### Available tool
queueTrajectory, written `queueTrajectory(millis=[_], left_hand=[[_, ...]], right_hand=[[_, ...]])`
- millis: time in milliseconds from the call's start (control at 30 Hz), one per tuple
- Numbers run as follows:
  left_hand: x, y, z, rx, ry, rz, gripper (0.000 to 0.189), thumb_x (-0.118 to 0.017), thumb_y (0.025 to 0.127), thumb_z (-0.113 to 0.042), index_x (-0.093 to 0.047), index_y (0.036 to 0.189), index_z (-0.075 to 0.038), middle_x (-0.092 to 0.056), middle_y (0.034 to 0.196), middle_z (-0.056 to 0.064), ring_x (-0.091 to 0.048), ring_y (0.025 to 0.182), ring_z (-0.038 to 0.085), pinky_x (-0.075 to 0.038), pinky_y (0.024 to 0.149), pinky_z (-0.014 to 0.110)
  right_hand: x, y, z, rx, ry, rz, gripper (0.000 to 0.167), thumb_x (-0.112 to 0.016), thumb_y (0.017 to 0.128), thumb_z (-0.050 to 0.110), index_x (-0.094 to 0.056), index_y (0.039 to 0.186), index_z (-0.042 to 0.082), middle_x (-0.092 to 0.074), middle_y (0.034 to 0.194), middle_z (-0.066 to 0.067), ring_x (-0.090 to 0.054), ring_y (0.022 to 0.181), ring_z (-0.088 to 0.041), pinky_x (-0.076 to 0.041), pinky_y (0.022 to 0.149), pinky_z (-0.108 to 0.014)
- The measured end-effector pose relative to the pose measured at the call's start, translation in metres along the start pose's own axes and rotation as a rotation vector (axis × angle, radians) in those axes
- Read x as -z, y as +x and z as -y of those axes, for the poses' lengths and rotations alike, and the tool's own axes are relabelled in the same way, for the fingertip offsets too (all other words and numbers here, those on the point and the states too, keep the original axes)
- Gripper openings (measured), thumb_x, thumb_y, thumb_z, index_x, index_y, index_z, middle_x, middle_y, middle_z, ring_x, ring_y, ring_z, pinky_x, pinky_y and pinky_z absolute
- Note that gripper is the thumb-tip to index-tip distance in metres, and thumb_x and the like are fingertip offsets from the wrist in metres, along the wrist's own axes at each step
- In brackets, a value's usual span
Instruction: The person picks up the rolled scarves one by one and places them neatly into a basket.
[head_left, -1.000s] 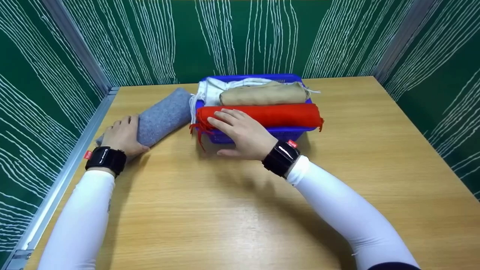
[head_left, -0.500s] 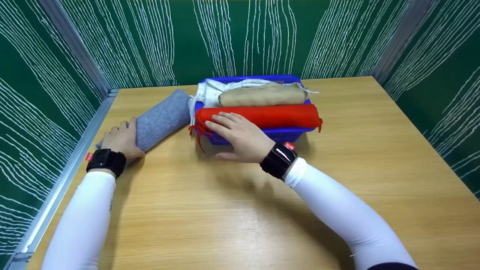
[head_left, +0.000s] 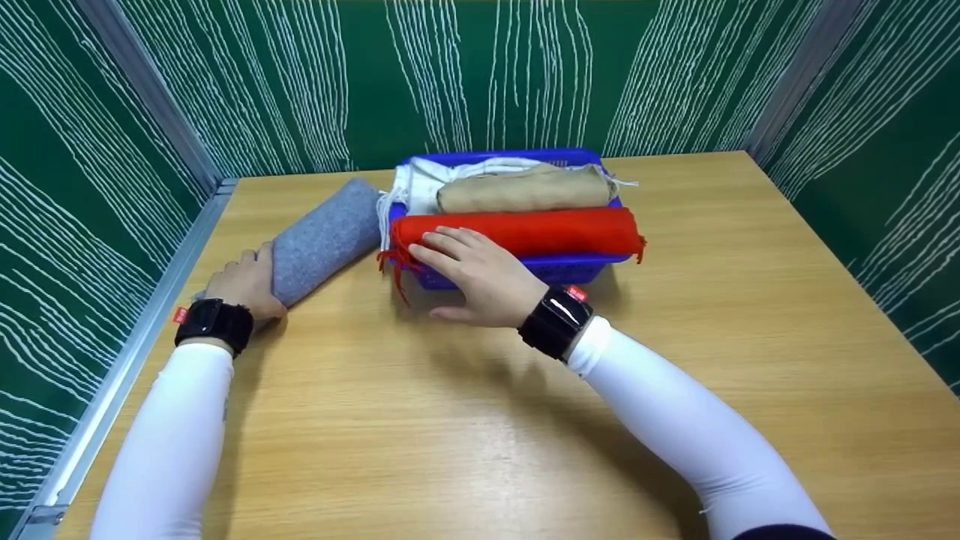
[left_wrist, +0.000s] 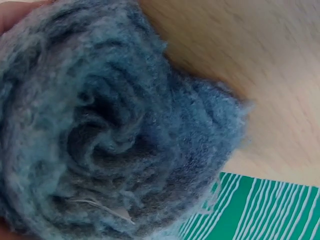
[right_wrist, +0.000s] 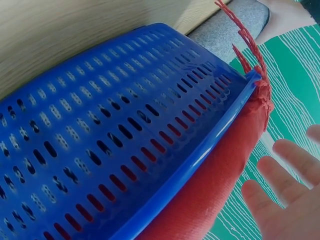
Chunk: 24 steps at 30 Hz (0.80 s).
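Observation:
A rolled grey scarf (head_left: 322, 240) lies slanted on the wooden table, its far end against the left side of a blue basket (head_left: 517, 271). My left hand (head_left: 246, 286) grips its near end, thumb on the side facing me; the left wrist view looks at the spiral end of the same grey scarf (left_wrist: 115, 125). My right hand (head_left: 484, 277) hovers by the front of the basket with spread fingers, overlapping a rolled red fringed scarf (head_left: 570, 231). In the right wrist view its fingers (right_wrist: 285, 175) are straight and stand apart from the red scarf (right_wrist: 225, 170).
Inside the basket, behind the red scarf, lie a beige rolled cloth (head_left: 525, 190) and a white tasselled cloth (head_left: 424, 182). Green panels (head_left: 480, 82) with white streaks close off the back and both sides. A metal rail (head_left: 142, 322) follows the table's left edge.
My left hand has drawn slightly back toward me at the near end of the grey scarf. The right hand has shifted a little toward me. The basket and its cloths stay put.

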<state>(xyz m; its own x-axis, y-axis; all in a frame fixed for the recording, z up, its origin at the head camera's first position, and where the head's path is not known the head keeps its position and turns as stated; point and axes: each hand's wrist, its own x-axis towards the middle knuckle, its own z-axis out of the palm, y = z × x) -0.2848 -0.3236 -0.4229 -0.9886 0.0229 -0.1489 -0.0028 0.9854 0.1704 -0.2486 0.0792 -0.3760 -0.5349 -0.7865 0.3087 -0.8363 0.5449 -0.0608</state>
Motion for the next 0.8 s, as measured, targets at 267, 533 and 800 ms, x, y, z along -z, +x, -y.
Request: queueTrajectory(millis=[267,533,800], left_hand=[[0.002,0.002,0.012,-0.021,-0.067,0.034,0.114,-0.087,0.076,-0.016,-0.02,0.164,0.013,-0.034,0.162,0.043,-0.042,0.144,0.063,-0.034,0.121,0.077],[0.001,-0.001,0.016,-0.074,-0.053,-0.016,0.099,-0.082,0.076,-0.014,-0.033,0.156,0.015,-0.045,0.154,0.041,-0.049,0.139,0.062,-0.04,0.117,0.076],[0.0,-0.007,0.019,-0.082,-0.041,-0.004,0.1,-0.081,0.076,-0.014,-0.031,0.158,0.014,-0.044,0.156,0.041,-0.049,0.138,0.064,-0.04,0.115,0.078]], right_hand=[[0.0,-0.001,0.001,0.0,0.007,0.004,0.087,-0.084,0.095,0.044,-0.045,0.166,0.012,-0.05,0.168,-0.015,-0.044,0.157,-0.035,-0.031,0.134,-0.051],[-0.004,0.0,0.002,0.022,0.011,-0.024,0.085,-0.084,0.095,0.044,-0.047,0.165,0.011,-0.051,0.167,-0.016,-0.045,0.156,-0.036,-0.032,0.134,-0.051],[-0.008,0.004,0.007,0.071,-0.005,-0.045,0.085,-0.085,0.093,0.043,-0.049,0.163,0.01,-0.053,0.164,-0.017,-0.047,0.155,-0.037,-0.032,0.134,-0.051]])
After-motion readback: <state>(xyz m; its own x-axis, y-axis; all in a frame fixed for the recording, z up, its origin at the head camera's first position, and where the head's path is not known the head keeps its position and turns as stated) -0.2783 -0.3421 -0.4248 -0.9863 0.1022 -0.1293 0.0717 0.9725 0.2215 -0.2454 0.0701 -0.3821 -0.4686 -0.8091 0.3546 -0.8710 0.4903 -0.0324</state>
